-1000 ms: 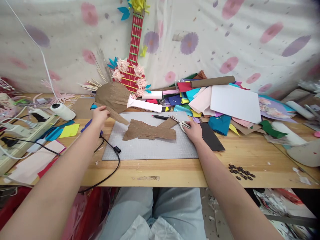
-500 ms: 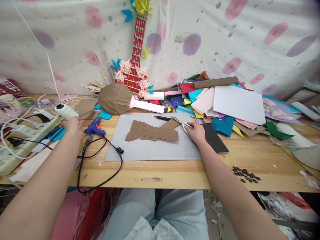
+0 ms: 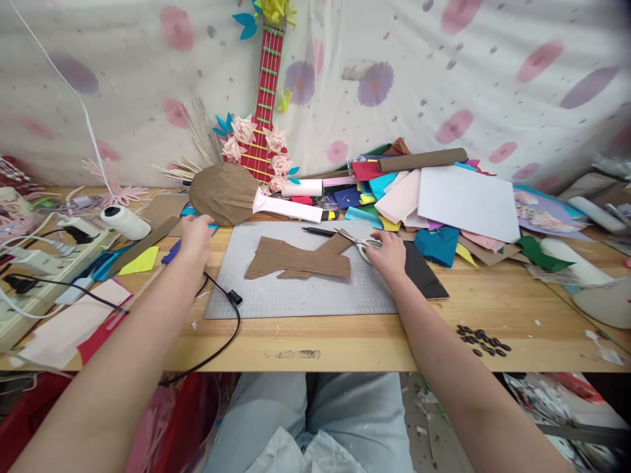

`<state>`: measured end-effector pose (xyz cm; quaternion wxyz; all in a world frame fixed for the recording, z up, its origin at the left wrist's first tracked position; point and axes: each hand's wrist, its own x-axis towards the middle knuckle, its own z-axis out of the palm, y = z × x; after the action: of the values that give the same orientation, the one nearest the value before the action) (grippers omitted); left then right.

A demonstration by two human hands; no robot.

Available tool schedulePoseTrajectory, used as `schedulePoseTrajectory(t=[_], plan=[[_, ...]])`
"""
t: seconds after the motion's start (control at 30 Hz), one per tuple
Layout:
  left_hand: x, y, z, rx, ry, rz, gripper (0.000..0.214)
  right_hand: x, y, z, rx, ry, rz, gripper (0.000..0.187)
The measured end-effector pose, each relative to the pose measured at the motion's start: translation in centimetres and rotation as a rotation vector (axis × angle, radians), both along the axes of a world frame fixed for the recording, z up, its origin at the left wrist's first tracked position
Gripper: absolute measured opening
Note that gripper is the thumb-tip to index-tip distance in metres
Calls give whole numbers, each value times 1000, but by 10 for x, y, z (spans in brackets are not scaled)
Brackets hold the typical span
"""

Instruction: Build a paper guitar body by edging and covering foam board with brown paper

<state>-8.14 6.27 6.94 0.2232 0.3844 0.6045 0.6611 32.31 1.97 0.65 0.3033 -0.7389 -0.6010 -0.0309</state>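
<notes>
My left hand (image 3: pixel 194 235) hovers over a blue glue gun (image 3: pixel 171 252) at the left edge of the grey cutting mat (image 3: pixel 296 299); the hand hides most of the gun and its fingers are smeared. My right hand (image 3: pixel 390 255) rests curled on the handles of the scissors (image 3: pixel 355 240) at the mat's far right corner. A brown corrugated cardboard cut-out (image 3: pixel 296 259) lies flat on the mat between the hands. A long cardboard strip (image 3: pixel 142 244) lies on the table left of my left hand.
A black pen (image 3: pixel 315 231) lies behind the cut-out. A pile of coloured paper (image 3: pixel 463 203) fills the back right. A white spool (image 3: pixel 125 222), a power strip (image 3: pixel 29 289) and a black cable (image 3: pixel 221 341) are at left. Small dark beads (image 3: pixel 480 340) lie near the front edge.
My left hand carried the cardboard strip off to the left, left it on the table and came back toward the glue gun. My right hand stayed on the scissors.
</notes>
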Motion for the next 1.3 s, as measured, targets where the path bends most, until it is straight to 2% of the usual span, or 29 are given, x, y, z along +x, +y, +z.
schedulePoseTrajectory(t=[0.07, 0.13, 0.2, 0.27, 0.33, 0.43, 0.53, 0.63, 0.8, 0.93, 1.0, 1.07, 1.17, 1.23, 1.3], plan=[[24, -1, -12, -124, 66, -61, 33, -14, 5, 15, 69, -15, 52, 25], [46, -10, -20, -208, 368, -261, 42, -31, 15, 28, 64, 0, 170, 23], [64, -21, -24, -213, 688, -480, 51, -49, 30, 37, 18, -21, 268, 24], [76, -33, -27, -217, 934, -717, 66, -65, 49, 40, -38, -57, 308, 29], [83, -42, -30, -227, 1146, -900, 76, -79, 70, 38, -83, -105, 343, 37], [86, -49, -33, -293, 1335, -1022, 80, -95, 99, 30, -124, -173, 398, 52], [85, -50, -36, -340, 1421, -1009, 77, -108, 122, 24, -163, -237, 435, 66], [83, -49, -39, -271, 1490, -931, 67, -120, 134, 21, -211, -292, 432, 72], [76, -46, -46, -137, 1544, -818, 47, -132, 136, 18, -214, -350, 380, 57], [81, -51, -49, 84, 1464, -575, 37, -130, 133, 22, -118, -350, 385, 50], [90, -54, -50, 189, 1451, -496, 23, -127, 130, 29, -68, -336, 378, 51], [102, -58, -51, 288, 1495, -525, 17, -122, 123, 37, -37, -331, 369, 51], [115, -63, -51, 407, 1555, -666, 17, -109, 109, 49, -3, -315, 334, 50], [119, -66, -50, 410, 1538, -718, 9, -97, 96, 53, 24, -285, 296, 48], [120, -67, -49, 371, 1500, -715, 22, -85, 83, 51, 50, -238, 259, 47]])
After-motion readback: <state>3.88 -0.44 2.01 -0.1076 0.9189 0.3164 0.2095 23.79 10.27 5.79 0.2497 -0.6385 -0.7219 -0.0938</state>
